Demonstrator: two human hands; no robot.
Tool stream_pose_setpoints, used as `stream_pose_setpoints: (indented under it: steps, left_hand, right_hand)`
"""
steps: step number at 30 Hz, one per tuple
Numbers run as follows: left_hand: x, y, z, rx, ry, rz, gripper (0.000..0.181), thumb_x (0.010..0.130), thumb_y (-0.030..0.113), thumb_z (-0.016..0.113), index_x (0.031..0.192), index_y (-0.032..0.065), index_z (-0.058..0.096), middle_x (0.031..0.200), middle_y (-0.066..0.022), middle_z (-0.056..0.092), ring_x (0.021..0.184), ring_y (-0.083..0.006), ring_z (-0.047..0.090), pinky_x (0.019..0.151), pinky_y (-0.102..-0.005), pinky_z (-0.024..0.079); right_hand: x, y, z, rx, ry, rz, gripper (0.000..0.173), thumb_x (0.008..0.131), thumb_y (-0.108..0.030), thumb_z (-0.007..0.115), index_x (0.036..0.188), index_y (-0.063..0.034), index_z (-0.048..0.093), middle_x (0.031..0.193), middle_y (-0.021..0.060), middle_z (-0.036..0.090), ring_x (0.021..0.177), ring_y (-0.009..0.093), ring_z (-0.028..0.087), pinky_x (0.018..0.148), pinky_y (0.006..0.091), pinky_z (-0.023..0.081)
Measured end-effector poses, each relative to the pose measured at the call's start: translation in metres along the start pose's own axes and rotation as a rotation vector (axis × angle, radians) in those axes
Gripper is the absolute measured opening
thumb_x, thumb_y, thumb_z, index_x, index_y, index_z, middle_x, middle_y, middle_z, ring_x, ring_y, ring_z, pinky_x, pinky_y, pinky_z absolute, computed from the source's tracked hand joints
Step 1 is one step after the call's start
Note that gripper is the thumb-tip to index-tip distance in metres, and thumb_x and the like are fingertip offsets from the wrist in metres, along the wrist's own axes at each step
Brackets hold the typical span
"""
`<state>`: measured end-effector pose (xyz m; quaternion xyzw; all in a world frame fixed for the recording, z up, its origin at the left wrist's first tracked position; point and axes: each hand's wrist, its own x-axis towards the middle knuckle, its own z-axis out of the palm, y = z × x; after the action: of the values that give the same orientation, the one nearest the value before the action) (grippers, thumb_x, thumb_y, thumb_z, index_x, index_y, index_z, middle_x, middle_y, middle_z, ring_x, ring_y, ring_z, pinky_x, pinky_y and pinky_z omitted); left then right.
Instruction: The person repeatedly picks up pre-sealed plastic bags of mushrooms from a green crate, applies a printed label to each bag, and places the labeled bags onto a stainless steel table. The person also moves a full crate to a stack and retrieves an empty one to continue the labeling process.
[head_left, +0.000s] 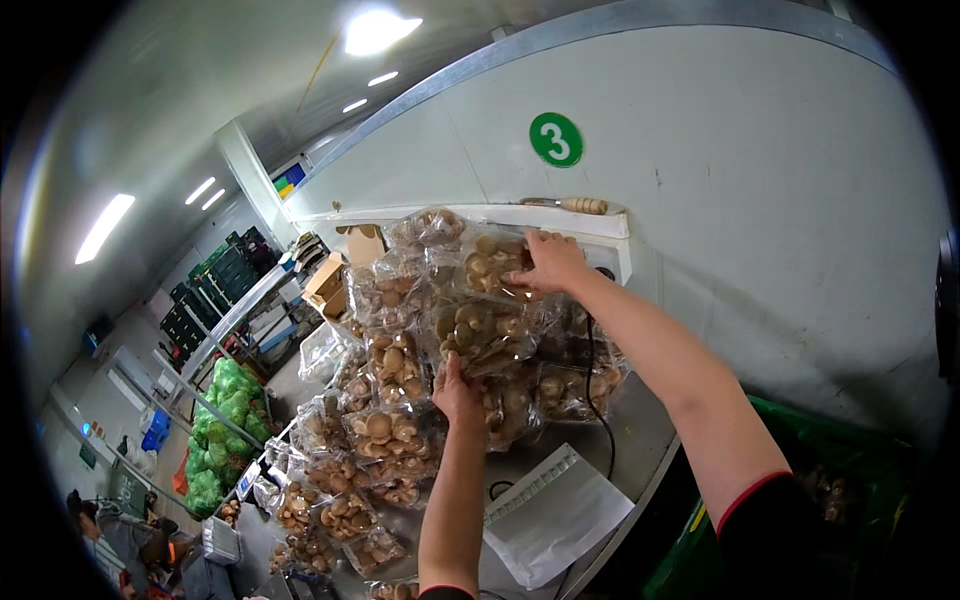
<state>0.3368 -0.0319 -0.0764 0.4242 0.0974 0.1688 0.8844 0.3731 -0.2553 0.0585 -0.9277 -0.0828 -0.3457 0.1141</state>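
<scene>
Many clear plastic packs of brown mushrooms (391, 364) are heaped on a grey metal table (645, 420). My right hand (551, 262), fingers spread, grips the right side of an upper mushroom pack (487, 262) near the wall. My left hand (457, 390) is at the lower edge of another mushroom pack (480, 326) just below that one; its fingertips touch the film, and whether it grips the pack is hard to tell. A black cable (591, 375) runs down over the packs at the right.
A white sheet with a printed edge strip (559, 517) lies near the table's front edge. A wooden-handled knife (585, 205) rests on the wall ledge. Open cardboard boxes (326, 285) stand behind the heap. A green crate (780, 420) is low at right. Another person (135, 532) is at lower left.
</scene>
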Motion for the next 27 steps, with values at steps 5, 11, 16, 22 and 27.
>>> stream_pose_setpoints:
  steps: [5, 11, 16, 22, 27]
  left_hand:
    - [-0.002, 0.033, -0.075, -0.089, 0.008, -0.02, 0.026, 0.084, 0.017, 0.068, 0.105, 0.0051, 0.059, 0.085, -0.006, 0.063, 0.071, -0.0191, 0.061, 0.057, -0.034, 0.052]
    - [-0.038, 0.035, -0.056, -0.011, -0.093, 0.138, 0.036, 0.085, 0.004, 0.061, 0.12, 0.0036, 0.053, 0.096, -0.008, 0.062, 0.079, -0.0171, 0.061, 0.062, -0.0283, 0.054]
    - [-0.09, 0.009, -0.016, 0.389, -0.166, 0.181, 0.038, 0.085, 0.004, 0.061, 0.122, 0.006, 0.053, 0.095, -0.0082, 0.061, 0.08, -0.0178, 0.059, 0.067, -0.0297, 0.052]
    - [-0.15, -0.008, -0.081, 1.032, -0.537, 0.174, 0.034, 0.087, 0.019, 0.058, 0.117, 0.0039, 0.056, 0.1, -0.012, 0.06, 0.086, -0.0235, 0.059, 0.076, -0.0377, 0.05]
    - [-0.215, -0.016, -0.035, 0.817, -0.631, 0.037, 0.037, 0.079, 0.011, 0.063, 0.116, 0.0044, 0.058, 0.101, -0.0111, 0.063, 0.084, -0.0233, 0.061, 0.074, -0.0362, 0.05]
  right_hand:
    - [-0.03, -0.058, 0.013, 0.339, -0.169, 0.009, 0.09, 0.058, -0.068, 0.07, 0.111, 0.0023, 0.054, 0.108, 0.0215, 0.058, 0.103, 0.034, 0.056, 0.085, 0.0395, 0.046]
    - [-0.126, -0.064, 0.017, 0.91, -0.084, 0.099, 0.075, 0.06, -0.038, 0.085, 0.111, -0.0007, 0.045, 0.103, 0.0198, 0.059, 0.095, 0.031, 0.059, 0.082, 0.0386, 0.047]
    - [-0.272, 0.028, -0.093, 1.418, -0.153, 0.402, 0.06, 0.07, -0.016, 0.081, 0.118, -0.0009, 0.048, 0.112, 0.0108, 0.06, 0.103, 0.016, 0.056, 0.09, 0.0341, 0.046]
    - [-0.508, 0.157, -0.26, 0.877, 0.102, 1.239, 0.056, 0.077, -0.016, 0.073, 0.125, -0.0013, 0.049, 0.114, 0.0095, 0.059, 0.103, 0.019, 0.058, 0.09, 0.0361, 0.048]
    - [-0.705, 0.257, -0.329, 0.543, 0.322, 1.354, 0.051, 0.078, -0.021, 0.073, 0.119, 0.0031, 0.055, 0.102, 0.0119, 0.065, 0.089, 0.016, 0.063, 0.076, 0.0301, 0.052]
